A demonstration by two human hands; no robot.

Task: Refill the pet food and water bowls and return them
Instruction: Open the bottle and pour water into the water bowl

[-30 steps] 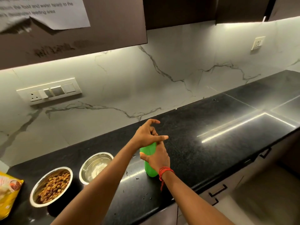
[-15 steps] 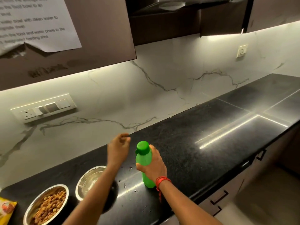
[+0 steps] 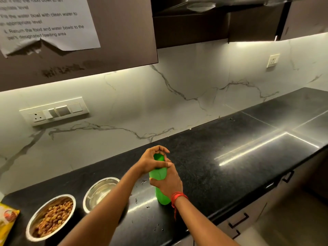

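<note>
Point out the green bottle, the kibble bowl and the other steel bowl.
green bottle (image 3: 158,174): head view, on its shoulder between the hands.
kibble bowl (image 3: 71,198): head view, on its far rim.
other steel bowl (image 3: 99,194): head view, on its inner wall.

We see a bright green plastic bottle (image 3: 160,176) on a speckled black stone counter (image 3: 221,157), grey-veined white marble backsplash (image 3: 159,103) behind, beside brown kibble (image 3: 53,217).

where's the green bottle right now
In the head view the green bottle stands upright on the black counter, low and centre, right of the empty steel bowl. The right hand holds its body, the left hand its cap.
</note>
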